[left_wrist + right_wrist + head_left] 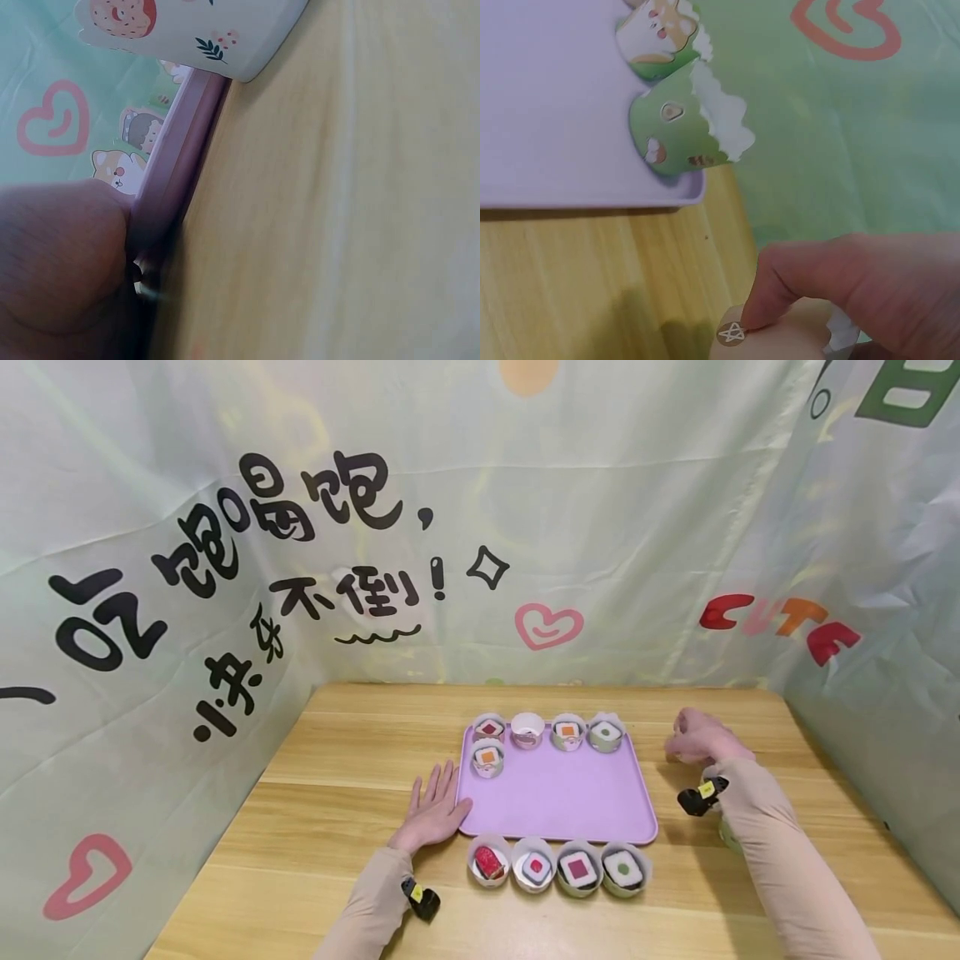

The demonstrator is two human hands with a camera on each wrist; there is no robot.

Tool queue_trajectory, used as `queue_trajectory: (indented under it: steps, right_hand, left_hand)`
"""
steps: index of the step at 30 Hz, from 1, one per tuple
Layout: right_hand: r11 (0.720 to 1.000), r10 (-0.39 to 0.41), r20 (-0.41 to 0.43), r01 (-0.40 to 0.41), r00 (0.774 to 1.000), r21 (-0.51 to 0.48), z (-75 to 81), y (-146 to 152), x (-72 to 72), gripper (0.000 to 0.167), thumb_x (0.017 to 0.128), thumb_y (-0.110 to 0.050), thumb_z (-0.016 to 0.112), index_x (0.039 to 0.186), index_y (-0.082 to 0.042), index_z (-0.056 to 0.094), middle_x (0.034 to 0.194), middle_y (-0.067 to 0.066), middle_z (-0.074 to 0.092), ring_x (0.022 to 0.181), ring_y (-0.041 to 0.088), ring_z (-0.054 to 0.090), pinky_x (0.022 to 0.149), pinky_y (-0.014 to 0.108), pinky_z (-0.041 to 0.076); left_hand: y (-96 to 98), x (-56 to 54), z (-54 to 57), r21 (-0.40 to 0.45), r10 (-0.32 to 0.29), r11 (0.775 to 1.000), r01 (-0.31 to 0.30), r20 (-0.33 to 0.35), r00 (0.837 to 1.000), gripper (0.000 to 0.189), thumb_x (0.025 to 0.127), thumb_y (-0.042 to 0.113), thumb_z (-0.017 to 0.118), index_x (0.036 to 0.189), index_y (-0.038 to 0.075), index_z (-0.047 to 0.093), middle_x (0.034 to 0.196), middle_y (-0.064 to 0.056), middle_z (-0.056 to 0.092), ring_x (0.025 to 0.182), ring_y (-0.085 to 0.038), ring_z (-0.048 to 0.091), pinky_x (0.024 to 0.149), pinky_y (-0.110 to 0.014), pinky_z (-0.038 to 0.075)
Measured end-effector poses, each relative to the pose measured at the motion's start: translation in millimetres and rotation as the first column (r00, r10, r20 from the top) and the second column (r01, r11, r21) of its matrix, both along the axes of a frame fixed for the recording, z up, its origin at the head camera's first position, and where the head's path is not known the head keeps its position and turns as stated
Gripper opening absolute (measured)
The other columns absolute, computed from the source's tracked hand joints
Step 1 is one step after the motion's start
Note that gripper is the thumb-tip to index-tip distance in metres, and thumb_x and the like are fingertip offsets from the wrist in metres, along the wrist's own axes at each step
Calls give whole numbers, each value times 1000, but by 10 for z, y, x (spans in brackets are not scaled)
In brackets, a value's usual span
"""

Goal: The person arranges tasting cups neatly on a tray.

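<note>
My left hand (433, 814) lies with spread fingers beside the purple tray (558, 793), its thumb over the left rim. To the right of the tray my right hand (699, 737) grips a beige paper baking cup (780, 341) printed with a star; the hand hides it in the head view. On the tray's back edge stand several paper cups, among them a green one (606, 735), an orange-centred one (567, 732) and a pale one (527, 732). Another cup with an orange-centred piece (487, 758) stands in front of the back-left cup (490, 727).
In front of the tray stands a row of cups: one with a red piece (489, 863), one with a red-dotted piece (536, 867), one purple-centred (579, 869) and one green-dotted (624, 870). A greenish thing (728, 835) is partly hidden under my right forearm. Printed cloth (480, 527) surrounds the table.
</note>
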State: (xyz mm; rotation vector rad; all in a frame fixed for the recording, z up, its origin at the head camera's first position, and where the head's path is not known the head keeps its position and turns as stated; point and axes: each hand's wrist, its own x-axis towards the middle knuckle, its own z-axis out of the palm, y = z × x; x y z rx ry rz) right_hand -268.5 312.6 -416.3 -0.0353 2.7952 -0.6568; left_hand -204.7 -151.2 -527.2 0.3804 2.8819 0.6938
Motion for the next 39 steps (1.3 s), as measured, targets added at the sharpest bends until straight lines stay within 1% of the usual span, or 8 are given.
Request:
queue_trajectory:
  steps: [5,11,14,17,22,27,31,39]
  right_hand:
    - [999,0,-20,-1,1000,-54,18,-26,-8,36,84,-20,66,104,2,46,85,11,49,75,22,52,59,31,48]
    - [995,-7,-20,4,1000,-104,14,-21,-49,40,80,-13,58,112,5,45,95,18,50,64,19,52,53,34,51]
    - [990,-2,-31,-2,1000,-142,14,-21,-75,44,74,-10,55,114,6,45,88,14,52,55,15,48,49,31,47]
    - [986,11,-49,-19,999,-168,28,-47,-77,44,71,-6,52,112,6,46,77,7,51,53,14,45,47,29,43]
    - [986,54,-169,-79,984,-146,55,-135,-67,37,67,-2,50,104,2,52,68,2,52,57,14,47,54,28,40]
    - [988,97,-309,-130,946,-86,75,-228,-58,27,69,-1,51,95,0,58,73,5,55,66,18,48,61,29,38]
    - [988,101,-342,-135,934,-79,85,-298,-58,19,75,-3,53,92,-2,60,80,9,58,72,20,50,64,29,38]
    - [984,106,-324,-147,940,-102,83,-400,-85,16,80,-9,56,94,-1,59,88,13,63,76,22,55,67,28,43]
  left_hand:
    - [-2,3,-6,0,-1,1000,1,-3,1000,70,108,45,33,161,3,16,172,-12,5,159,-33,0,127,-57,-9]
    - [2,9,5,-3,-3,1000,3,-1,1000,69,108,44,32,161,3,15,171,-12,3,159,-33,-1,127,-57,-9]
    - [-3,0,-8,-7,-2,1000,2,-3,1000,69,108,44,32,161,4,16,172,-12,4,160,-33,-1,127,-57,-9]
    - [-5,-1,-12,-6,0,1000,0,0,1000,70,108,45,32,161,4,15,172,-11,3,160,-33,-1,127,-57,-9]
    - [1,6,0,0,3,1000,-3,3,1000,70,108,44,33,161,3,15,172,-12,4,160,-33,-1,127,-57,-9]
    - [8,13,14,-3,3,1000,-3,4,1000,69,108,44,33,161,3,15,172,-12,3,160,-33,-1,127,-57,-9]
    - [11,19,23,-7,3,1000,-3,5,1000,69,108,44,32,161,3,16,172,-12,3,160,-33,-1,127,-57,-9]
    - [13,17,23,2,2,1000,-2,3,1000,69,108,44,32,161,3,15,172,-11,3,160,-33,-1,127,-57,-10]
